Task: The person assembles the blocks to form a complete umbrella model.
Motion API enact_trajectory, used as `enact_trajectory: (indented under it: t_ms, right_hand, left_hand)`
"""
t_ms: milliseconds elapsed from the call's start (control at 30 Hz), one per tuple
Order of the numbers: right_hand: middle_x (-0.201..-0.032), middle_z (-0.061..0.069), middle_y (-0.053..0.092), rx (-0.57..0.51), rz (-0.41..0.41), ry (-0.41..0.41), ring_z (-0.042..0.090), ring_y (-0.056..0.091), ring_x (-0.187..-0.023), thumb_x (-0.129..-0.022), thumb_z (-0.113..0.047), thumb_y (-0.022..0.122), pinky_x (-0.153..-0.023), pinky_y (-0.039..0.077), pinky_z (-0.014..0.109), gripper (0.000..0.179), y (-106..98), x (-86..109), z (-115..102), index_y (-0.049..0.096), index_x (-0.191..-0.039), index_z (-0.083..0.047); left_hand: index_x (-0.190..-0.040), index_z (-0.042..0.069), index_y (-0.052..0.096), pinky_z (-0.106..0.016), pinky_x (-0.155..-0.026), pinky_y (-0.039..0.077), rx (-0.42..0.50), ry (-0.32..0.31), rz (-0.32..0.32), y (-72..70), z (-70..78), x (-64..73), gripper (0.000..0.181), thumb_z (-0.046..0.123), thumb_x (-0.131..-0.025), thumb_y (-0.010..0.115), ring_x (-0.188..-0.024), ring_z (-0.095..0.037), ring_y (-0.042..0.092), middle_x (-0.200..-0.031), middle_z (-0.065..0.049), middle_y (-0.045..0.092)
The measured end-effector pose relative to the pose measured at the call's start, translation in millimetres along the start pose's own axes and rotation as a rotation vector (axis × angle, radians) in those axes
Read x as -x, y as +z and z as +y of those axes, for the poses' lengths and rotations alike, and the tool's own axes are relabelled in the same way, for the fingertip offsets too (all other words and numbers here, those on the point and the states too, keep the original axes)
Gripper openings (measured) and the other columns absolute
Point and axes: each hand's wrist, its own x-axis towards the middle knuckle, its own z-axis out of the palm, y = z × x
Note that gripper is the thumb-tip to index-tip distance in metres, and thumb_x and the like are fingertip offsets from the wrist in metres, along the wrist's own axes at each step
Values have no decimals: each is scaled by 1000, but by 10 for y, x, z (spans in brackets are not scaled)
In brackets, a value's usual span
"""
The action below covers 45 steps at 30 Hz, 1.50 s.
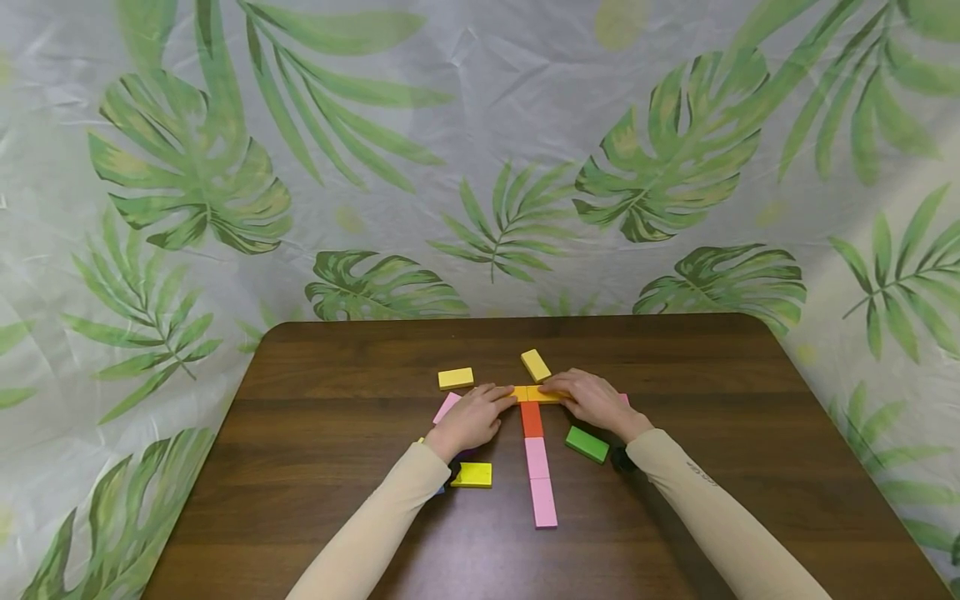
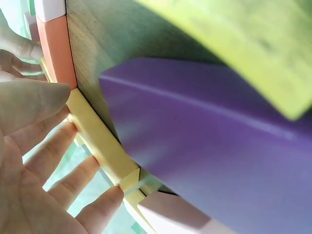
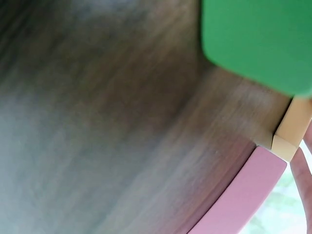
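Note:
Two orange blocks lie end to end as a bar across the top of a red block (image 1: 532,419). My left hand (image 1: 471,421) pinches the left orange block (image 2: 102,139), its thumb near the red block and fingertips along the far side. The right orange block (image 3: 292,126) is held by my right hand (image 1: 598,404), whose fingers show along its far side. Below the red one, two pink blocks (image 1: 537,458) continue the line towards me. A purple block (image 2: 195,117) looms large by the left wrist. In the head view it is mostly hidden under that hand.
Two pale yellow blocks (image 1: 456,378) lie beyond the bar. A bright yellow block (image 1: 473,475) sits by the left wrist, a green block (image 1: 587,445) near the right. Pink blocks (image 1: 446,407) (image 3: 243,195) lie off both ends of the bar. A leaf-print cloth (image 1: 502,167) hangs behind the table.

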Motion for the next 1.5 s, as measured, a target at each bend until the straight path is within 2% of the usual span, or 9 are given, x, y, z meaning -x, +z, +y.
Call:
enact_trajectory:
  t_ms: [267, 400, 533, 733, 900, 1133, 1367, 1500]
  right_hand:
    - [-121, 7, 63, -28, 0, -9, 26, 58, -109, -88, -1, 65, -92, 47, 44, 35, -24, 9, -7, 67, -122, -10]
    - [-121, 8, 63, -61, 11, 20, 27, 57, -110, -86, 0, 66, -94, 46, 45, 36, -33, 30, -4, 66, -122, -9]
    - [-117, 8, 64, -70, 25, 60, 27, 58, -107, -85, 0, 69, -92, 46, 46, 35, -38, 57, 3, 67, -118, -8]
    - [-115, 7, 65, -81, 17, 108, 25, 59, -104, -84, 0, 70, -92, 47, 45, 35, -43, 81, -2, 67, -118, -7]
    - [-115, 6, 65, -81, 7, 111, 25, 59, -104, -84, 1, 69, -92, 47, 45, 35, -37, 86, 0, 68, -118, -8]
    - [-115, 6, 65, -86, 24, 85, 25, 59, -105, -84, 3, 69, -91, 47, 44, 36, -40, 77, 21, 68, -117, -8]
    - [-116, 6, 65, -95, 11, 114, 24, 58, -106, -84, 2, 68, -93, 46, 45, 36, -44, 88, 41, 68, -118, -9]
    - [-118, 6, 64, -110, 11, 127, 25, 57, -108, -85, 1, 68, -93, 46, 45, 36, -44, 102, 52, 68, -119, -10]
  left_hand:
    - [-137, 10, 54, -44, -107, 33, 14, 23, 31, -19, 35, -4, 44, 13, -94, 60, -131, -32, 41, -144, -7, 46]
    - [-137, 8, 53, -45, -106, 33, 27, 58, 51, -14, 61, -24, 44, 13, -94, 58, -131, -33, 41, -144, -8, 45]
    - [-139, 8, 51, -45, -106, 33, 30, 71, 40, 1, 91, -43, 44, 15, -96, 56, -132, -33, 39, -146, -8, 43]
    - [-144, 11, 45, -47, -107, 32, 60, 37, -22, 14, 149, -70, 47, 21, -99, 52, -137, -29, 33, -149, -4, 38]
    - [-146, 13, 42, -48, -108, 29, 86, 1, -66, 10, 195, -70, 49, 26, -100, 50, -138, -26, 31, -151, -3, 36]
    - [-146, 14, 42, -49, -109, 28, 100, -14, -71, 28, 210, -74, 52, 33, -99, 51, -139, -25, 30, -151, -2, 35]
    - [-146, 14, 41, -49, -109, 26, 117, -31, -77, 40, 218, -92, 65, 49, -93, 55, -139, -24, 29, -151, -2, 35]
    - [-145, 12, 43, -50, -109, 26, 137, -30, -76, 35, 227, -96, 70, 52, -90, 59, -139, -25, 29, -151, -4, 36]
